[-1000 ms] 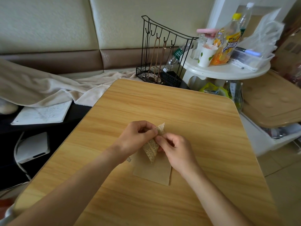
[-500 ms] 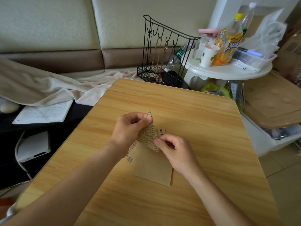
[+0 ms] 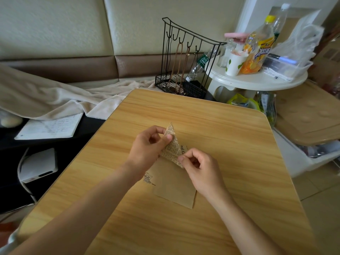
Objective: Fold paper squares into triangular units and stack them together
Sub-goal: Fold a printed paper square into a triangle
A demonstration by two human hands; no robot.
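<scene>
From the head camera, the person is working a newsprint paper (image 3: 172, 147) into a triangular unit just above the wooden desk (image 3: 211, 122), over a stack of brown paper squares (image 3: 174, 186) lying flat near the desk's middle. To do this step well, I judge the edges should be lined up exactly before the crease is pressed, with the point kept sharp and the two hands pulling the fold taut rather than crumpling it.

The left hand (image 3: 147, 148) is pinching the upper part of the triangle, thumb and forefinger closed on the paper near its tip, the other fingers curled beneath. The right hand (image 3: 200, 168) is pinching the lower corner between thumb and fingers (image 3: 181, 158), curled tight. Neither hand is touching the stack as far as can be told.
</scene>
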